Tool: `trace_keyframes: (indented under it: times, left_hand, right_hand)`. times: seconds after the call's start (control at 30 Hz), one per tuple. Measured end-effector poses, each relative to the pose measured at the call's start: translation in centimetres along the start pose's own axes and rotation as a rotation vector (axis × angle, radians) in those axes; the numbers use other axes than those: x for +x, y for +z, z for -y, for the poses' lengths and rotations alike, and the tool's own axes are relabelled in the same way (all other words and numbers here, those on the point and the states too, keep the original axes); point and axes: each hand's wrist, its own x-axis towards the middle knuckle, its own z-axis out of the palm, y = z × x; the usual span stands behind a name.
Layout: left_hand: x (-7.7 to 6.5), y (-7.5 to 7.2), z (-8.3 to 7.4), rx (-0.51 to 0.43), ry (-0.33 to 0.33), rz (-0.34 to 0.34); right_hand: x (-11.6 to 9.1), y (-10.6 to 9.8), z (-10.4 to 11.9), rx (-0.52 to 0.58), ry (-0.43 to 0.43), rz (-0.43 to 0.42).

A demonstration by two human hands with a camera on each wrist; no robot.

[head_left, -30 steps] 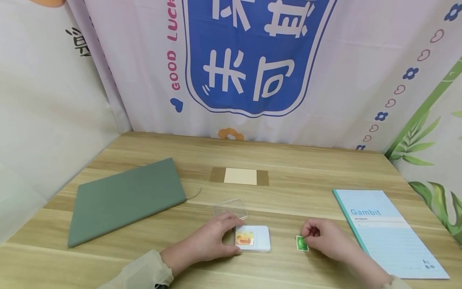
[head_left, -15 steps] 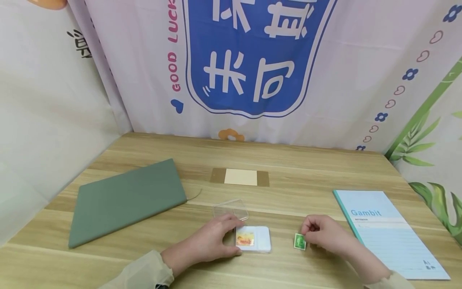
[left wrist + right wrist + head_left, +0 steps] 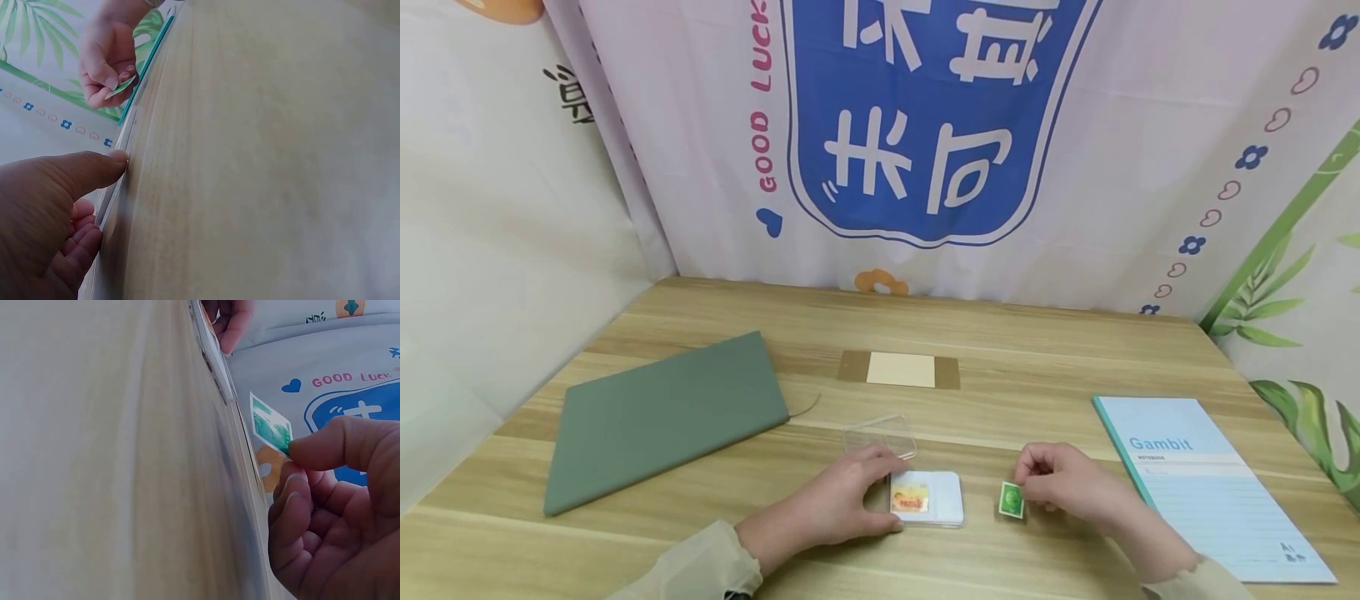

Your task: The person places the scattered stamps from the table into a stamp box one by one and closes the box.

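My right hand (image 3: 1067, 485) pinches a green postage stamp (image 3: 1011, 500) by its edge between thumb and fingers. In the right wrist view the stamp (image 3: 270, 424) is raised off the table, its pale perforated border showing. My left hand (image 3: 844, 497) grips the left side of a flat clear plastic case (image 3: 949, 500), thumb at the near edge and fingers at the far edge. On the white inside of that case lies a yellow and red stamp (image 3: 910, 498). Just behind the left fingers rests a clear plastic lid (image 3: 891, 427), partly hidden by them. The green stamp is right of the case, apart from it.
A dark green notebook (image 3: 662, 421) with a ribbon lies at the left. Further back is a brown card with a cream middle (image 3: 901, 369). At the right, beyond my right hand, lies a pale blue notebook (image 3: 1210, 492). Printed cloth (image 3: 715, 242) hangs behind the wooden table (image 3: 1037, 358).
My right hand has lifted the green stamp off the table and carried it left, closer to the case. The left hand and the case have stayed in place.
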Motion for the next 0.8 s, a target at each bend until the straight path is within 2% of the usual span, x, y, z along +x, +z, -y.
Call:
trace_keyframes:
  times: [0.33,0.8]
  left_hand:
    - [0.0,0.0,0.0,-0.008,-0.007,0.012]
    - [-0.1,-0.1,-0.2,-0.006,-0.005,0.007]
  right_hand:
    - [0.7,0.6,0.7,0.041,-0.022,0.014]
    - [1.5,1.2,1.9,0.032,-0.040,0.031]
